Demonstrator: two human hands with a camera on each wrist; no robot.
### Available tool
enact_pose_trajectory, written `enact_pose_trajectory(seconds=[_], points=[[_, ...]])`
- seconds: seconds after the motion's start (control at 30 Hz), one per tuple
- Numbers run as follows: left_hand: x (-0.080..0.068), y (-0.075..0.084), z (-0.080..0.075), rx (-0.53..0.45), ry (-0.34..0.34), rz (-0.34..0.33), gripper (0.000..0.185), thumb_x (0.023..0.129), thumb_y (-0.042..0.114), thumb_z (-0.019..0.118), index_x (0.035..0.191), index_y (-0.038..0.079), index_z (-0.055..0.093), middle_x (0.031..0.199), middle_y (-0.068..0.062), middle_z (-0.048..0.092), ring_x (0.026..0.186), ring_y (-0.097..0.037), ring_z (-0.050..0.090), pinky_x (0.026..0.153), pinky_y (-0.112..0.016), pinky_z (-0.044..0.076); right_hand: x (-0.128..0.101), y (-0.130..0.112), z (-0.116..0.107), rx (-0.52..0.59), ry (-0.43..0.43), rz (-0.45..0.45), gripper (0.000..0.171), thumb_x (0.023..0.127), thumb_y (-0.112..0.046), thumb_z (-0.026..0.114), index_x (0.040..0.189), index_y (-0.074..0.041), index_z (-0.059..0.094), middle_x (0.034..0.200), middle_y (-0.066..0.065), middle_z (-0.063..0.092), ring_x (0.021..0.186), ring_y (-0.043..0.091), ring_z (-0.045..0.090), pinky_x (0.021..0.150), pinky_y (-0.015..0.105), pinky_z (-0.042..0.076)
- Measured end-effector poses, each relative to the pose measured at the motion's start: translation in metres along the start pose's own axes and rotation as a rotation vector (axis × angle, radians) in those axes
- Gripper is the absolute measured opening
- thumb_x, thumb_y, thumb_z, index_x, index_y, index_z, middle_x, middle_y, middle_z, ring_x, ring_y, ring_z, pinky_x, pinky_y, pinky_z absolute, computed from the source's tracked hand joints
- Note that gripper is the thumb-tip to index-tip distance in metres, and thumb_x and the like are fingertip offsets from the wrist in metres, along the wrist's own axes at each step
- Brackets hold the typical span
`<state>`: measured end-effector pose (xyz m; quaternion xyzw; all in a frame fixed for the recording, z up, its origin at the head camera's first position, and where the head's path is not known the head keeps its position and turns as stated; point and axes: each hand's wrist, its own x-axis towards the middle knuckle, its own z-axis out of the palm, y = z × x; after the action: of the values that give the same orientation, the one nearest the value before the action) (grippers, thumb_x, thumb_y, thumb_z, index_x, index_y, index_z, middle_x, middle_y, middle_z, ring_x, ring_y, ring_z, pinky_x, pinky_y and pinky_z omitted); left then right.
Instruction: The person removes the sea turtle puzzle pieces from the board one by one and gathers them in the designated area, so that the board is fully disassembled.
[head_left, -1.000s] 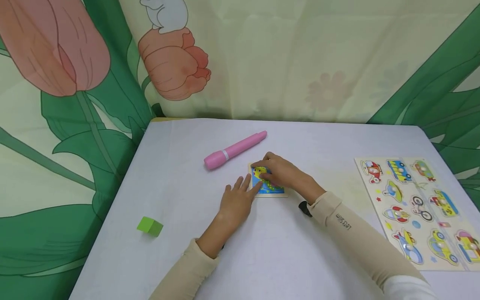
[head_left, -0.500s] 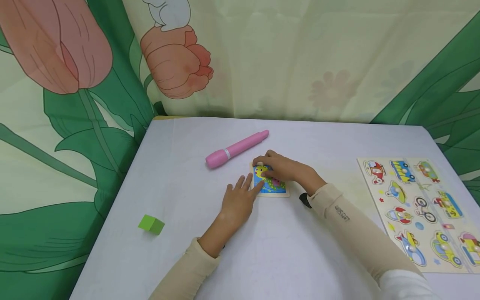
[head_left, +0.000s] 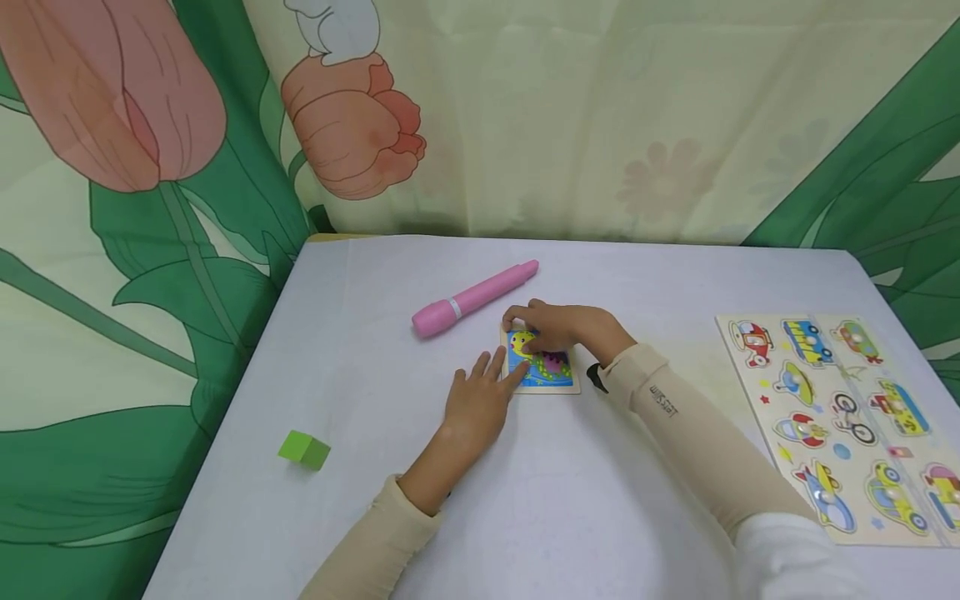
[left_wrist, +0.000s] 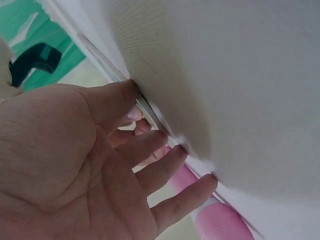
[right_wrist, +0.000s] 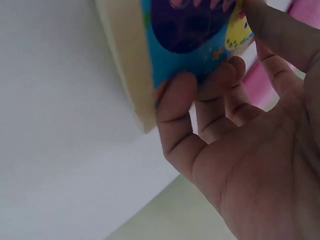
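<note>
A small square puzzle (head_left: 553, 372) with a yellow dinosaur on blue lies flat in the middle of the white table (head_left: 600, 500). My right hand (head_left: 558, 327) sits over its far-left corner. Its curled fingers (right_wrist: 175, 92) and thumb hold the puzzle (right_wrist: 185, 30) by its coloured face. My left hand (head_left: 476, 400) lies flat on the table beside the puzzle's left edge, fingers spread and thumb against that edge. In the left wrist view the spread fingers (left_wrist: 165, 172) rest on the tabletop.
A pink pen (head_left: 472, 298) lies just beyond the puzzle, pointing back right. A green cube (head_left: 303, 451) sits near the table's left edge. A large vehicle peg puzzle (head_left: 862, 371) covers the right side. A flowered curtain (head_left: 600, 125) hangs behind the table.
My right hand has slid from the puzzle's middle toward its far-left corner, uncovering more of the picture. The left hand has stayed put.
</note>
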<state>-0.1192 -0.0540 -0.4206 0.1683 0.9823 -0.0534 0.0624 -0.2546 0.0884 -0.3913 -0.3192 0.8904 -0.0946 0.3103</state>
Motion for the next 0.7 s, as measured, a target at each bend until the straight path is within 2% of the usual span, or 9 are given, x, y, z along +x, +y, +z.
enact_pose_trajectory(seconds=[0.17, 0.3, 0.57, 0.7], points=[[-0.001, 0.001, -0.001, -0.013, 0.02, -0.001, 0.051, 0.094, 0.023, 0.051, 0.142, 0.034, 0.034, 0.147, -0.006, 0.03, 0.131, -0.025, 0.033, 0.091, -0.046, 0.041, 0.002, -0.004, -0.006, -0.047, -0.036, 0.018, 0.036, 0.089, -0.024, 0.061, 0.119, -0.029, 0.042, 0.113, 0.01, 0.041, 0.088, 0.023, 0.052, 0.08, 0.043, 0.041], [-0.001, 0.001, -0.002, -0.005, 0.039, 0.002, 0.05, 0.095, 0.025, 0.05, 0.141, 0.033, 0.035, 0.146, -0.006, 0.032, 0.13, -0.024, 0.034, 0.09, -0.045, 0.042, 0.002, -0.002, -0.005, -0.037, -0.034, 0.015, 0.036, 0.089, -0.023, 0.061, 0.118, -0.029, 0.041, 0.112, 0.009, 0.04, 0.088, 0.023, 0.052, 0.079, 0.041, 0.042], [-0.001, 0.0, 0.001, -0.003, 0.052, -0.001, 0.049, 0.094, 0.027, 0.051, 0.14, 0.033, 0.037, 0.145, -0.006, 0.034, 0.129, -0.024, 0.036, 0.089, -0.045, 0.043, 0.005, 0.006, 0.004, 0.059, 0.076, -0.134, 0.037, 0.087, -0.015, 0.063, 0.118, -0.018, 0.043, 0.109, 0.005, 0.043, 0.099, 0.02, 0.043, 0.086, 0.036, 0.039], [-0.001, 0.0, 0.001, 0.01, 0.055, 0.002, 0.049, 0.094, 0.027, 0.051, 0.14, 0.033, 0.036, 0.145, -0.006, 0.034, 0.129, -0.024, 0.036, 0.089, -0.045, 0.043, 0.005, 0.012, 0.009, 0.141, 0.119, -0.143, 0.045, 0.087, -0.013, 0.063, 0.124, -0.018, 0.04, 0.108, 0.004, 0.044, 0.099, 0.018, 0.044, 0.087, 0.033, 0.039]])
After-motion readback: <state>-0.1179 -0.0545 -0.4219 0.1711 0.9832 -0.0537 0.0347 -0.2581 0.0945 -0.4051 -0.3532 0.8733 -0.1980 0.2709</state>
